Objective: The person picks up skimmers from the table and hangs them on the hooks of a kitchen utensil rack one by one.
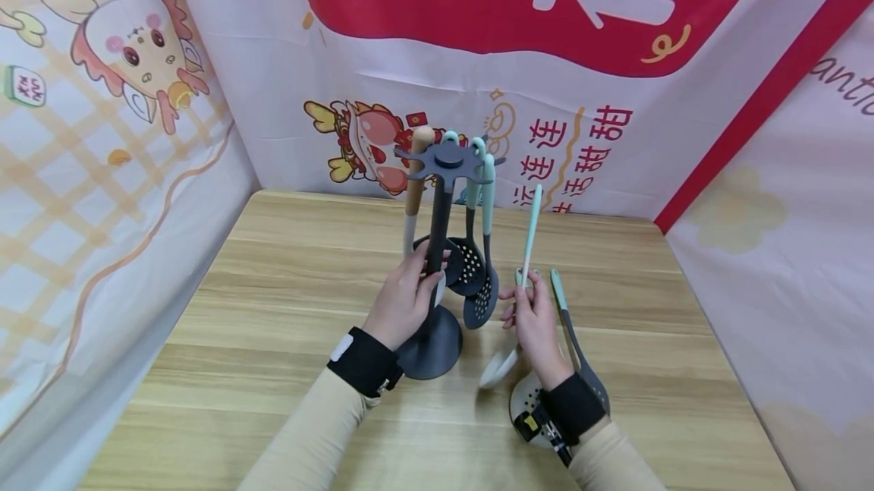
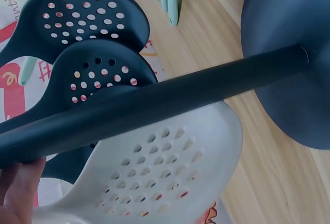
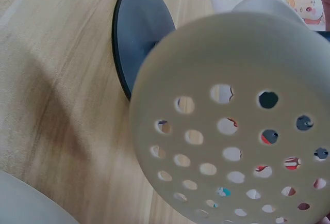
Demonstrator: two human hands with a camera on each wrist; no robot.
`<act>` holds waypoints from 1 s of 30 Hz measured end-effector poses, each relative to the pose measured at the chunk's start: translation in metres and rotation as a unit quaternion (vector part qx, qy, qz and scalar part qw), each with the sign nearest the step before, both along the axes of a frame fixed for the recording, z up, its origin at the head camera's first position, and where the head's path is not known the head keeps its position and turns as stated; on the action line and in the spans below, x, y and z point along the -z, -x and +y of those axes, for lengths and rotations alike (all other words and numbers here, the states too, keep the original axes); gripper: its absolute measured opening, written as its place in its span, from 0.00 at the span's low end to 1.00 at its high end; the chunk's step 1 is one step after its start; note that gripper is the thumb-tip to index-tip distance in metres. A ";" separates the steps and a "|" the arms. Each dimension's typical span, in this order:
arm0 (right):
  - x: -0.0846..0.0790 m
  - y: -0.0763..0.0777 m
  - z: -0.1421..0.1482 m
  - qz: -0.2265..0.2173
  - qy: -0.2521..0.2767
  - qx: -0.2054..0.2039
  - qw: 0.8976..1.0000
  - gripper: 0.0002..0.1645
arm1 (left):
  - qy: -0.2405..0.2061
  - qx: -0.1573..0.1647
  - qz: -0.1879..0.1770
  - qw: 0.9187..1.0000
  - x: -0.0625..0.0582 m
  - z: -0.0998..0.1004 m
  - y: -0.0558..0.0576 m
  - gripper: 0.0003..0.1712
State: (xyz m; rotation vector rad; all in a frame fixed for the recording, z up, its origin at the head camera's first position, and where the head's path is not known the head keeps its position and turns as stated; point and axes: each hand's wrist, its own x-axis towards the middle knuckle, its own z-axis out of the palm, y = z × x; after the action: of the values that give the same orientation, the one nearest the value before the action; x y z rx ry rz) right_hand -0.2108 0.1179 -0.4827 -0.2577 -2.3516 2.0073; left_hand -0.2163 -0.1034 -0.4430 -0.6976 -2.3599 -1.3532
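My left hand (image 1: 403, 297) grips the pole of a black utensil stand (image 1: 449, 161) about halfway up, the round base (image 2: 294, 64) on the table. From its top hang black skimmers (image 1: 483, 297) with mint handles, and a wooden-handled utensil (image 1: 414, 195). A white skimmer (image 2: 170, 162) hangs close beside the pole in the left wrist view. To the right of the stand, my right hand (image 1: 535, 320) holds a second white skimmer (image 3: 232, 121) by its mint handle (image 1: 532, 229), tilted with the perforated head downward, over the table.
Under my right wrist, a white perforated utensil (image 1: 522, 400) and a dark utensil (image 1: 592, 385) with a mint handle lie on the wooden table (image 1: 273, 309). Printed cloths (image 1: 259, 81) rise behind the table and along both sides.
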 end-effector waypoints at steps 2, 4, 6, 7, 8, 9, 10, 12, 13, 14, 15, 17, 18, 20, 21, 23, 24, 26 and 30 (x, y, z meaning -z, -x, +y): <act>0.000 -0.002 0.000 0.010 0.004 0.006 1.000 0.25 | 0.000 0.002 -0.009 1.000 -0.001 -0.001 -0.001 0.21; 0.000 -0.005 -0.001 0.022 0.009 0.011 1.000 0.24 | 0.000 0.000 -0.017 1.000 -0.002 -0.001 -0.001 0.22; -0.001 -0.007 -0.002 0.037 0.015 0.018 0.999 0.24 | 0.001 -0.004 -0.025 1.000 -0.003 -0.002 -0.002 0.22; -0.001 -0.007 -0.002 0.046 0.017 0.020 0.999 0.23 | 0.000 -0.006 -0.031 1.000 -0.004 -0.003 -0.003 0.22; -0.001 -0.008 -0.002 0.054 0.020 0.022 0.998 0.23 | 0.000 -0.007 -0.031 0.999 -0.005 -0.003 -0.003 0.21; -0.001 -0.008 -0.002 0.061 0.023 0.023 0.998 0.22 | 0.000 -0.008 -0.030 1.000 -0.005 -0.003 -0.003 0.19; -0.002 -0.008 -0.003 0.068 0.024 0.024 0.997 0.22 | 0.001 -0.009 -0.028 1.000 -0.005 -0.003 -0.003 0.18; -0.003 -0.009 -0.003 0.080 0.029 0.024 0.996 0.22 | 0.002 -0.011 -0.023 1.000 -0.005 -0.003 -0.004 0.16; -0.004 -0.009 -0.004 0.084 0.033 0.025 0.996 0.22 | 0.002 -0.012 -0.019 1.000 -0.005 -0.003 -0.004 0.15; -0.005 -0.010 -0.004 0.087 0.037 0.026 0.995 0.21 | 0.002 -0.012 -0.014 1.000 -0.005 -0.002 -0.003 0.15; -0.006 -0.010 -0.004 0.089 0.040 0.026 0.995 0.21 | 0.001 -0.013 -0.013 1.000 -0.005 -0.002 -0.003 0.15; -0.008 -0.011 -0.005 0.094 0.047 0.026 0.994 0.21 | -0.003 -0.015 -0.008 1.000 -0.004 -0.002 -0.003 0.15; -0.008 -0.011 -0.005 0.097 0.050 0.027 0.994 0.21 | -0.005 -0.015 -0.006 1.000 -0.004 -0.002 -0.003 0.15; -0.010 -0.012 -0.006 0.105 0.054 0.026 0.993 0.20 | -0.008 -0.018 -0.001 1.000 -0.003 -0.002 -0.003 0.14; -0.011 -0.012 -0.006 0.109 0.056 0.026 0.992 0.20 | -0.010 -0.019 -0.001 1.000 -0.003 -0.001 -0.003 0.14; -0.012 -0.013 -0.006 0.116 0.060 0.028 0.991 0.20 | -0.014 -0.020 0.001 1.000 -0.003 -0.001 -0.003 0.14; -0.013 -0.014 -0.006 0.118 0.062 0.029 0.991 0.21 | -0.017 -0.019 -0.001 1.000 -0.002 -0.001 -0.003 0.14; -0.014 -0.015 -0.006 0.121 0.063 0.031 0.990 0.21 | -0.023 -0.018 -0.001 1.000 -0.002 0.000 -0.003 0.14; -0.018 -0.017 -0.007 0.128 0.060 0.029 0.990 0.21 | -0.032 -0.021 0.001 0.999 -0.001 0.001 -0.004 0.15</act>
State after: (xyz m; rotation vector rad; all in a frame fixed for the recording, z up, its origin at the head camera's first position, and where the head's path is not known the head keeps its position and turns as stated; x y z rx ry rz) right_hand -0.1941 0.1111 -0.4645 -0.0655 -2.0511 2.0218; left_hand -0.2126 -0.1023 -0.4417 -0.6277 -2.3066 -1.4022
